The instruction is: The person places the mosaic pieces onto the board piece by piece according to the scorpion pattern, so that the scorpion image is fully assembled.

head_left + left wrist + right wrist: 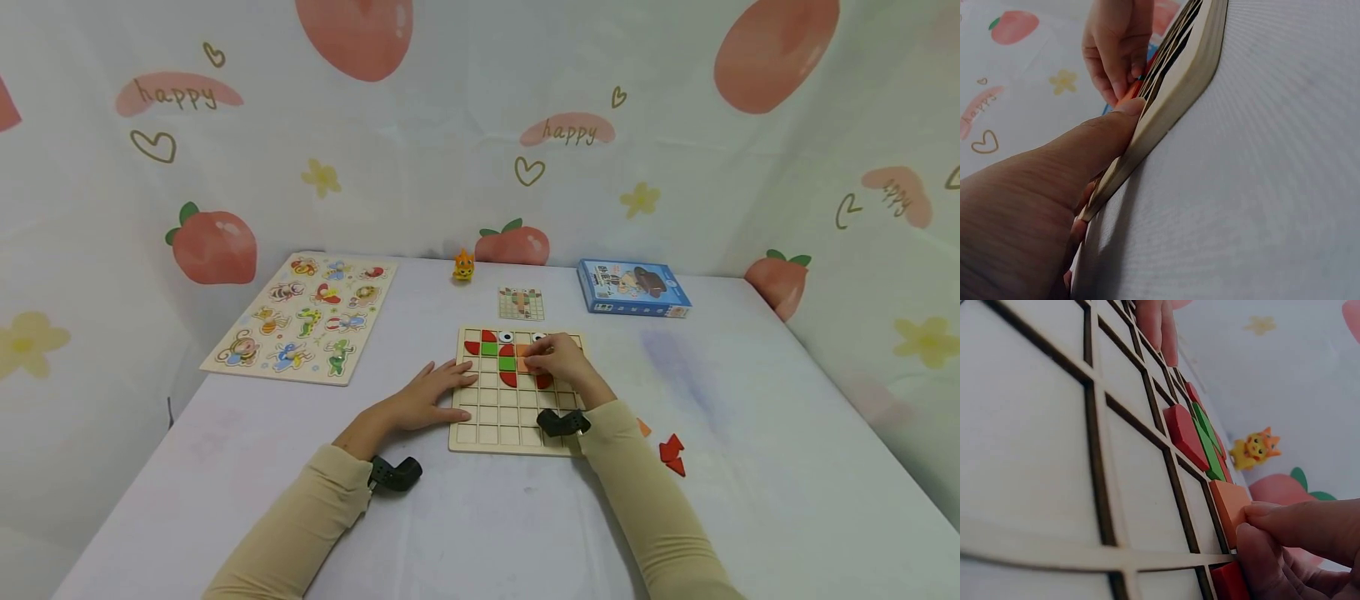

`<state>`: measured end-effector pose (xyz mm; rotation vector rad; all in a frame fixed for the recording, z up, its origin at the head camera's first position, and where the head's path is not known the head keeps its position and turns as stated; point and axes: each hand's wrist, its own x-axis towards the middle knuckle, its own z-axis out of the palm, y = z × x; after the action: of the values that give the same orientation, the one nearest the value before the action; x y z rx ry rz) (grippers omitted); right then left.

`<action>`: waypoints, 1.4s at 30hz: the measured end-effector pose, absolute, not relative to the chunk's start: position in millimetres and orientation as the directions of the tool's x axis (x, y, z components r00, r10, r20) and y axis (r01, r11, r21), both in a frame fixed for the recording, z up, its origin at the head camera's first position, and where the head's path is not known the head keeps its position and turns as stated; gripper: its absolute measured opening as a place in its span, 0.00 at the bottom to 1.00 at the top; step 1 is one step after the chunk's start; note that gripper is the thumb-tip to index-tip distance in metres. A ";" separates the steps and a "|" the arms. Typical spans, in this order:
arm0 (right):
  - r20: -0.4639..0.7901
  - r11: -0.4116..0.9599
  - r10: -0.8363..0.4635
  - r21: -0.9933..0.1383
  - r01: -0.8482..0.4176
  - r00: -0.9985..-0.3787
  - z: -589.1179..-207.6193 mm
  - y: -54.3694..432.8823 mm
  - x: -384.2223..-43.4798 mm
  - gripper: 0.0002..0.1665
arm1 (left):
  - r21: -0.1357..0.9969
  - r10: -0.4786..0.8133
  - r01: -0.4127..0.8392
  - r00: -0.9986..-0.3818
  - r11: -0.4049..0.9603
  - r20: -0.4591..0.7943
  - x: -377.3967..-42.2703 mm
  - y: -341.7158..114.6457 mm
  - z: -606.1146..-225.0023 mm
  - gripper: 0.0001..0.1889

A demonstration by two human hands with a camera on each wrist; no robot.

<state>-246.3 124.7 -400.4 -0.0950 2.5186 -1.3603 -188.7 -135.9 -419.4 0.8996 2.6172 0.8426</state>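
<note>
A wooden grid board (487, 435) lies on the table. My left hand (429, 397) rests on its left edge with fingers spread. In the left wrist view its thumb (1104, 134) lies along the board's rim. My right hand (562, 360) pinches an orange square block (1229, 506) at a cell in the upper part of the grid, thumb and finger at the block's edge. Beside it sit green square blocks (507, 364), red quarter-round blocks (508, 379) and a white eye block (506, 337). Another eye block (537, 337) is partly covered by the right hand.
Red pieces (672, 454) and an orange piece (644, 427) lie right of the board. Behind it are a pattern card (521, 303), a small yellow-orange figurine (463, 267) and a blue box (633, 287). An insect puzzle board (300, 321) lies at left.
</note>
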 end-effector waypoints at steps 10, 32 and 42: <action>-0.206 0.551 -0.188 -0.831 0.070 -0.960 -398.7 123.6 -243.9 0.10 | 0.598 0.632 0.488 -0.774 0.635 -0.039 -188.9 -136.0 -419.9 0.34; -0.177 0.561 -0.251 -0.828 0.006 -0.952 -389.4 130.0 -241.1 0.12 | 0.592 0.633 0.493 -0.773 0.637 -0.036 -188.1 -135.4 -418.3 0.34; -0.164 0.500 -0.305 -0.866 -0.011 -0.938 -382.7 150.6 -230.0 0.16 | 0.584 0.638 0.502 -0.769 0.638 -0.036 -190.3 -137.1 -421.6 0.34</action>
<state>-230.0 150.6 -382.7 -0.2666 2.4516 -1.4121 -190.3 -137.1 -421.6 0.9279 2.6213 0.8263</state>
